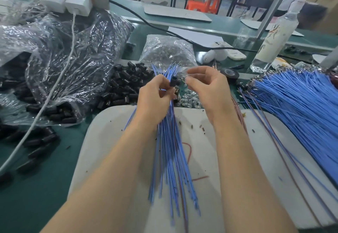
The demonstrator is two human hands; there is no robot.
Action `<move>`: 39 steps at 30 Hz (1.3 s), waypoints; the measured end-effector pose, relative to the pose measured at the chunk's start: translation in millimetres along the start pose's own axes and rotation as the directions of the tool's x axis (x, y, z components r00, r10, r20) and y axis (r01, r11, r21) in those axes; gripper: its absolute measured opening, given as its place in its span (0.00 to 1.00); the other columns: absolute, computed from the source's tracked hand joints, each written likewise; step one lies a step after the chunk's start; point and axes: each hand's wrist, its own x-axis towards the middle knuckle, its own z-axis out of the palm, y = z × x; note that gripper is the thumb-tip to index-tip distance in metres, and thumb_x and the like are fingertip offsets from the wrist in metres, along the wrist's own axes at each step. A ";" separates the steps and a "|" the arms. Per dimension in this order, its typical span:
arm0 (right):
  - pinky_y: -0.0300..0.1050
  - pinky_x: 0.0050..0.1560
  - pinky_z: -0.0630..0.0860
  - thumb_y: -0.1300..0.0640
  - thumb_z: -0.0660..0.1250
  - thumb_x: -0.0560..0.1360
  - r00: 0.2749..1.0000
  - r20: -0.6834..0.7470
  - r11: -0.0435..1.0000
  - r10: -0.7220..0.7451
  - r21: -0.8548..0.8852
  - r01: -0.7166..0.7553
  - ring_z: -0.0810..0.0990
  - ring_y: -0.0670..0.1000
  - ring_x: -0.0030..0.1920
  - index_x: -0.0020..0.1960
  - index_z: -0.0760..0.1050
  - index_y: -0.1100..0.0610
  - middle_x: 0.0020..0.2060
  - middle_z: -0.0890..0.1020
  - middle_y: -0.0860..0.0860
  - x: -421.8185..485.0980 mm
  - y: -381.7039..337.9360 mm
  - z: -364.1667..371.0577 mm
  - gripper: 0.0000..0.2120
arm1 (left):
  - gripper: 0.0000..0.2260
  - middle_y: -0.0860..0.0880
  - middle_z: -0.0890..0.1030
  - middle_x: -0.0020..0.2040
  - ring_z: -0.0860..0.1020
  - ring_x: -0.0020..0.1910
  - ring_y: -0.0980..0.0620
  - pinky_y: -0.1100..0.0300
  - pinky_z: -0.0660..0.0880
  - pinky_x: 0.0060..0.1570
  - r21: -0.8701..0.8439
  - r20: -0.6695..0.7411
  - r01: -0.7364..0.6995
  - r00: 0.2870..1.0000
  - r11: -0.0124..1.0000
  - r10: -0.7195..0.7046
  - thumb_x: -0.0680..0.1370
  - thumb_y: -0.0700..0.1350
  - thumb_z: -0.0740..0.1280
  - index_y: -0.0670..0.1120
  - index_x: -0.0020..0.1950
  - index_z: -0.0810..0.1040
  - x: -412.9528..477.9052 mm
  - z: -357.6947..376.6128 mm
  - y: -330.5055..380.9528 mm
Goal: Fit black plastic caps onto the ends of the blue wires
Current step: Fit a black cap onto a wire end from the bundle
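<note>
Left hand (155, 98) over mat (113, 123); green bench (45, 187)

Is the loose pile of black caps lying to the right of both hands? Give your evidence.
No: the black caps lie left of the left hand; the spare blue wires fill the right side.

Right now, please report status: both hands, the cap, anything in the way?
Left hand grips blue wire bundle, black cap at its fingertips. Right hand curled beside it, contents blurred. No obstacle seen between hands.

Clear bottle (275, 38) (upright); tape roll (229, 73)
</note>
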 end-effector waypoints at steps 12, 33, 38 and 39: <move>0.40 0.49 0.78 0.61 0.72 0.71 0.988 0.082 0.940 -0.135 -0.304 0.153 0.81 0.47 0.42 0.46 0.79 0.55 0.40 0.83 0.50 -23.7 -12.8 7.6 0.05 | 0.05 0.46 0.79 0.38 0.77 0.39 0.45 0.53 0.75 0.43 0.105 -0.031 -0.205 0.977 0.973 0.209 0.76 0.36 0.64 0.44 0.42 0.72 -12.0 2.5 3.8; 0.42 0.51 0.74 0.55 0.73 0.71 0.991 0.019 0.866 -0.133 -0.484 0.126 0.79 0.49 0.45 0.47 0.82 0.57 0.42 0.82 0.51 -31.2 -14.0 20.4 0.07 | 0.07 0.44 0.82 0.43 0.79 0.43 0.44 0.47 0.75 0.45 0.220 -0.055 -0.176 0.980 0.960 0.192 0.74 0.34 0.62 0.40 0.48 0.78 -12.6 3.6 4.8; 0.31 0.48 0.75 0.60 0.68 0.74 0.996 0.068 0.897 -0.051 -0.436 0.076 0.80 0.39 0.41 0.50 0.82 0.53 0.40 0.83 0.44 -28.2 -17.6 5.7 0.07 | 0.06 0.43 0.83 0.43 0.79 0.44 0.43 0.47 0.75 0.47 0.240 -0.050 -0.195 0.976 0.951 0.213 0.77 0.37 0.63 0.39 0.50 0.78 -11.2 3.2 2.9; 0.28 0.46 0.74 0.61 0.68 0.74 0.996 0.070 0.901 -0.057 -0.427 0.082 0.79 0.38 0.40 0.49 0.82 0.53 0.39 0.82 0.43 -28.0 -18.4 3.1 0.07 | 0.05 0.43 0.83 0.43 0.79 0.44 0.43 0.48 0.75 0.48 0.238 -0.045 -0.196 0.976 0.951 0.212 0.77 0.37 0.63 0.39 0.50 0.78 -10.8 3.1 2.1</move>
